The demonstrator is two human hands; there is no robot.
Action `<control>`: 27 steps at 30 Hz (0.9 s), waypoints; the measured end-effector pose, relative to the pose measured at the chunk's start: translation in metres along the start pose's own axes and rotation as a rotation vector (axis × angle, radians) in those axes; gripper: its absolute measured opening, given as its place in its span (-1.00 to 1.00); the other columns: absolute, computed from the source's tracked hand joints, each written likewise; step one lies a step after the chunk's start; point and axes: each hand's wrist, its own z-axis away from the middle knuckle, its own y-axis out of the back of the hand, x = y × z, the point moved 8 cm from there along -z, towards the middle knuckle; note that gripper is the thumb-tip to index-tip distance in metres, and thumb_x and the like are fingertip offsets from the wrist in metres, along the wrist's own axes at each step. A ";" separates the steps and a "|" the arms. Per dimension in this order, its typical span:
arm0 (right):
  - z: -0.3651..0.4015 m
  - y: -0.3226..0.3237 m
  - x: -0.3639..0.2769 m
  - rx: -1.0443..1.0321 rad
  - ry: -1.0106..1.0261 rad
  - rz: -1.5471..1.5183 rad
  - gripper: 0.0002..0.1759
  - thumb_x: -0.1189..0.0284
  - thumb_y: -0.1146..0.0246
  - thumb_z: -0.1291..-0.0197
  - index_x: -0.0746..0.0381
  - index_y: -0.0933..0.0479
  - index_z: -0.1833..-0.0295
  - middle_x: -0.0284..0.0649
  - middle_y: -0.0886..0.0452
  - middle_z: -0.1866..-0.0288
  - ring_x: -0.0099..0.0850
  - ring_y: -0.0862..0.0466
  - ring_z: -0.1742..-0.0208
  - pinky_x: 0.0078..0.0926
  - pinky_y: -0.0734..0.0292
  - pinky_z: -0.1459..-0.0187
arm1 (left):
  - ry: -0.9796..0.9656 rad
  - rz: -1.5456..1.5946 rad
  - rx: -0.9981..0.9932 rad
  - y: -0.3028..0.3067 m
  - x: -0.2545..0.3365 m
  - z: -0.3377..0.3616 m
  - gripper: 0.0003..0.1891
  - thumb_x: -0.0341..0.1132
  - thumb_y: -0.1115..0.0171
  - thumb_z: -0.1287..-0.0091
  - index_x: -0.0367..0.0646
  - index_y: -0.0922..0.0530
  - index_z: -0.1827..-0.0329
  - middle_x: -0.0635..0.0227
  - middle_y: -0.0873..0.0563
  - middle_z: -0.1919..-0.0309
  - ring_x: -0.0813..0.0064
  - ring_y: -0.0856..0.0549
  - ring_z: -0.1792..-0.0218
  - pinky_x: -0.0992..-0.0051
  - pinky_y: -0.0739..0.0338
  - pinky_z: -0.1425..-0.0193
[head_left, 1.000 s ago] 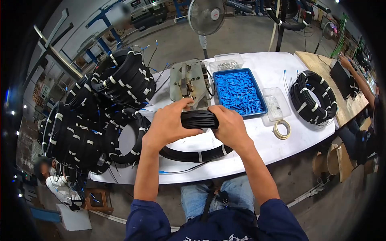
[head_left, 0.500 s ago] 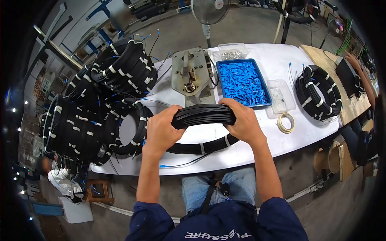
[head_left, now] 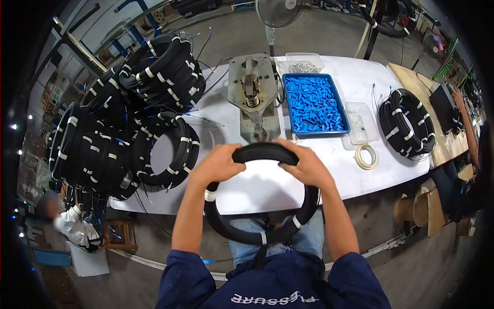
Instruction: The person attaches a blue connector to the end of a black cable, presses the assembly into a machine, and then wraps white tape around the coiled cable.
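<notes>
The left hand (head_left: 218, 164) and the right hand (head_left: 309, 166) are apart, each clamped on the top of one black coil (head_left: 263, 151), thumbs on its inner side. The coil is at the centre of the frame; its loop reaches down past the near edge of the table (head_left: 319, 172) to in front of the jeans (head_left: 241, 252), with white bands (head_left: 296, 222) around it.

Just above the hands stands a metal press (head_left: 253, 82). To its right, a blue tray (head_left: 321, 134) holds many small blue pieces (head_left: 314, 103); a clear box (head_left: 314, 55) of small metallic parts sits behind it, and another clear box (head_left: 371, 123) beside it, near a tape roll (head_left: 366, 167). A banded coil (head_left: 396, 136) lies at the table's right end. Banded coils (head_left: 98, 159) are piled at the left of the frame.

White lettering (head_left: 275, 298) crosses the navy shirt (head_left: 272, 280) at the bottom, upside down; "SSURE" seems to end it, the start being unclear. The fan (head_left: 278, 11) at the top bears a small red mark, too small to read. A co-worker's arm (head_left: 467, 134) shows at far right.
</notes>
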 end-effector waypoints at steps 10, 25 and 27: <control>-0.007 -0.065 0.109 -0.092 -0.209 0.085 -0.22 0.53 -0.33 -0.01 0.05 -0.38 -0.45 0.00 -0.56 -0.02 -0.03 -0.62 -0.01 -0.22 -0.54 -0.10 | 0.171 0.286 -0.104 -0.089 -0.116 -0.043 -0.49 -0.21 -0.43 -0.16 -0.28 -0.47 -0.09 0.11 -0.71 0.49 0.33 -0.70 0.49 0.33 -0.55 0.38; -0.019 -0.079 0.140 -0.064 -0.247 0.292 -0.41 0.47 -0.43 0.04 0.16 -0.53 -0.21 -0.17 -0.49 -0.10 -0.05 -0.46 -0.16 -0.07 -0.41 -0.20 | -0.058 -0.269 0.358 -0.091 -0.102 -0.044 -0.50 -0.11 -0.48 -0.17 -0.23 -0.63 -0.09 0.15 -0.58 0.07 0.01 -0.54 -0.01 0.11 -0.44 -0.17; -0.028 -0.074 0.138 -0.044 -0.235 0.298 -0.40 0.47 -0.45 0.05 0.18 -0.53 -0.19 -0.18 -0.51 -0.06 -0.08 -0.48 -0.16 -0.09 -0.40 -0.21 | -0.177 -0.408 0.422 -0.083 -0.094 -0.052 -0.50 -0.14 -0.49 -0.16 -0.24 -0.63 -0.09 0.13 -0.58 0.06 0.01 -0.58 0.03 0.13 -0.49 -0.08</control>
